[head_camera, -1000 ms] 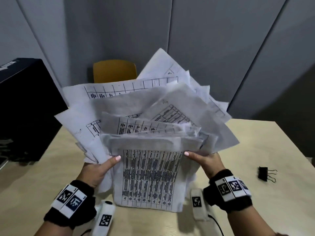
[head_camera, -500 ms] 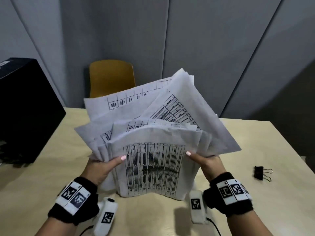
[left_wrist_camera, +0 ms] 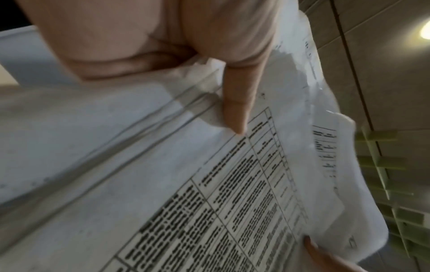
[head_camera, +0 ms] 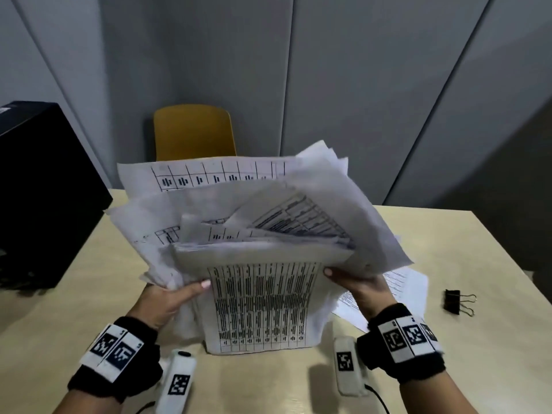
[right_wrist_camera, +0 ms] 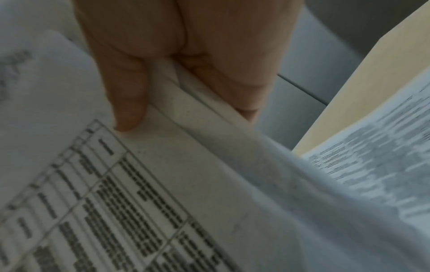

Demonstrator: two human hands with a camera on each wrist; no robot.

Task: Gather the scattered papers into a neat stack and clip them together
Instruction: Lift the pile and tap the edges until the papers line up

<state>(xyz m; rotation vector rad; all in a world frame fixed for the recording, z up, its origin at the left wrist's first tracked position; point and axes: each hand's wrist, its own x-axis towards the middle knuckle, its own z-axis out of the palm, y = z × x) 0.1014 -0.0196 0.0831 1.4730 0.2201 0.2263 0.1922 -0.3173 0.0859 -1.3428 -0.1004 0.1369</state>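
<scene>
Both hands clamp the papers (head_camera: 263, 297) upright on the table (head_camera: 448, 234): left hand (head_camera: 167, 300) and right hand (head_camera: 361, 288) pinch opposite side edges, thumbs in front. Sheets look light, floppy, fanned crooked, likely to slip. I'd hold low at the sides and tap square. One sheet (head_camera: 409, 282) lies flat beside the stack; clip (head_camera: 455, 301) sits further right.

Black wristbands (head_camera: 116, 369) w/ b&w square-code tags, white cams, black cables

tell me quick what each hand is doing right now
Left hand: grips the left side of the papers.
Right hand: grips the right side of the papers.
</scene>
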